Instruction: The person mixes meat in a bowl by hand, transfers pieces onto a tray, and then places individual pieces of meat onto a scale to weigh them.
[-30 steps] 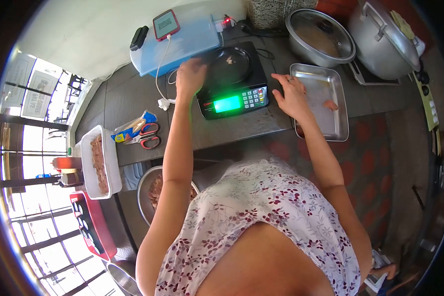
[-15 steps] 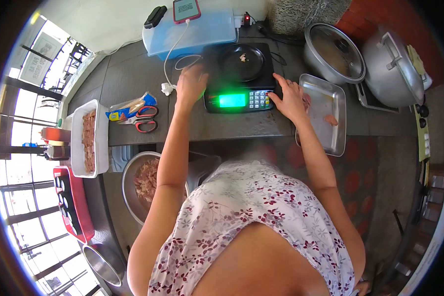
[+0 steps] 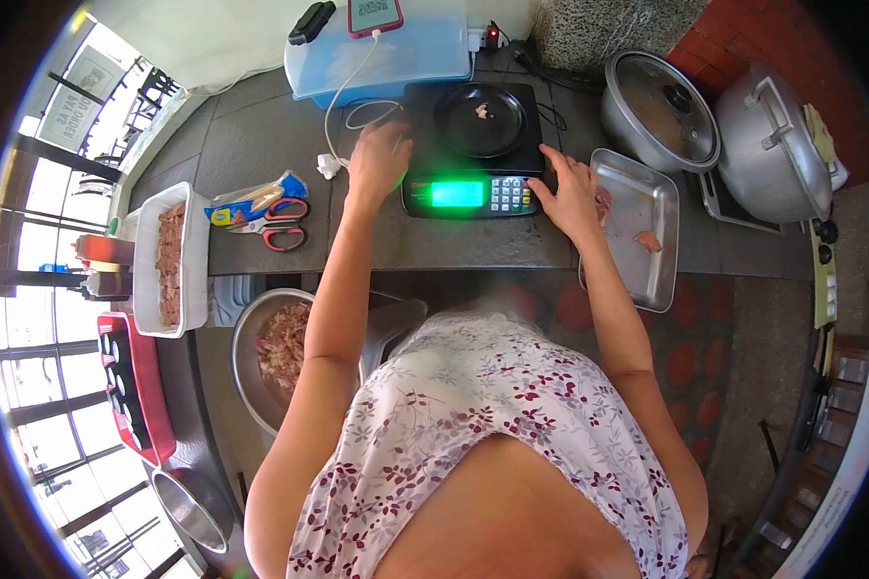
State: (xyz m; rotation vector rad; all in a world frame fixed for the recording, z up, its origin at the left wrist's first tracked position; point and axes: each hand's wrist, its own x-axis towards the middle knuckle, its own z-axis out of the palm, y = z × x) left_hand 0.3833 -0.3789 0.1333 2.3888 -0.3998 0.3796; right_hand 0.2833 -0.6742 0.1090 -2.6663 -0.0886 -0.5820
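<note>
A black digital kitchen scale (image 3: 475, 172) with a glowing green display sits on the counter in front of me. On its round black plate (image 3: 492, 141) lies a small pale scrap (image 3: 482, 112), perhaps meat. My left hand (image 3: 378, 162) rests at the scale's left edge, fingers loosely extended and slightly blurred. At the other side, my right hand (image 3: 568, 196) has its fingers spread, with the thumb on or just at the right edge of the keypad (image 3: 510, 194). Right of that hand is a metal tray (image 3: 664, 253) with a piece of raw meat (image 3: 647, 240) and another partly hidden one.
Scissors (image 3: 282, 227) and a blue-yellow packet (image 3: 257, 200) lie left, near a white container (image 3: 199, 280) of meat. Below the counter is a metal bowl (image 3: 244, 359) of raw meat. A cable (image 3: 335, 100) runs from a phone (image 3: 373, 13). Pots (image 3: 645, 129) stand right.
The camera view has shifted slightly. Both hands stay at the scale's sides, and the left hand's fingers have moved a little.
</note>
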